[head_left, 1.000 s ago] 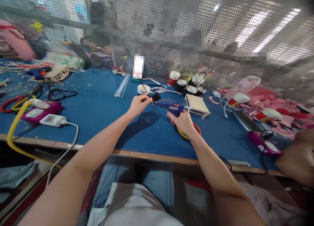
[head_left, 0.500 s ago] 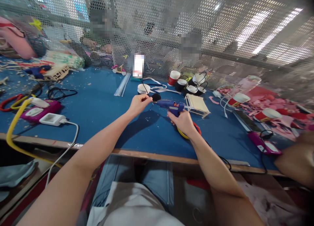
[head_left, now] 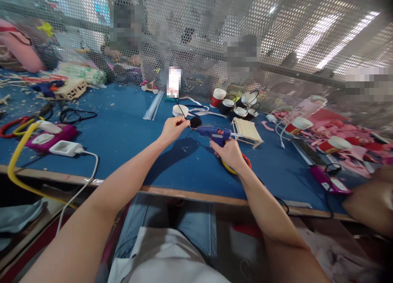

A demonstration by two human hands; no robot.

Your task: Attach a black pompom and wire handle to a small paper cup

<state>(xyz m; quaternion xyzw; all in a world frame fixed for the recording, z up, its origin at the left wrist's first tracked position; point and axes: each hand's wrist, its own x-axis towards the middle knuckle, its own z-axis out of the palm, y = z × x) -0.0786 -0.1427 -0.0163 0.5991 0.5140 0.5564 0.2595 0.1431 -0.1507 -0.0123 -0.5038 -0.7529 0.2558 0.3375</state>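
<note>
My right hand (head_left: 229, 151) is wrapped round a blue hot glue gun (head_left: 215, 133), with a clear glue stick (head_left: 236, 135) jutting from its back end. The nozzle points left, close to a small round black piece (head_left: 195, 122). My left hand (head_left: 174, 128) pinches the edge of that black piece; whether nozzle and piece touch I cannot tell. Just behind my left hand stands a white-topped paper cup (head_left: 180, 111). Under my right wrist lie scissors with a red and yellow handle (head_left: 248, 162), partly hidden.
Several cups with black wire handles (head_left: 240, 111), a red paper cup (head_left: 217, 97) and a small wooden frame (head_left: 247, 130) stand behind on the blue table (head_left: 123, 152). Clear glue sticks (head_left: 153, 106) lie left of a lit phone (head_left: 174, 81). A purple power strip (head_left: 52, 138) sits at left. A perforated metal screen closes off the back.
My left hand and the black piece have shifted very slightly. The glue gun stays almost where it was, with its nozzle still by the black piece.
</note>
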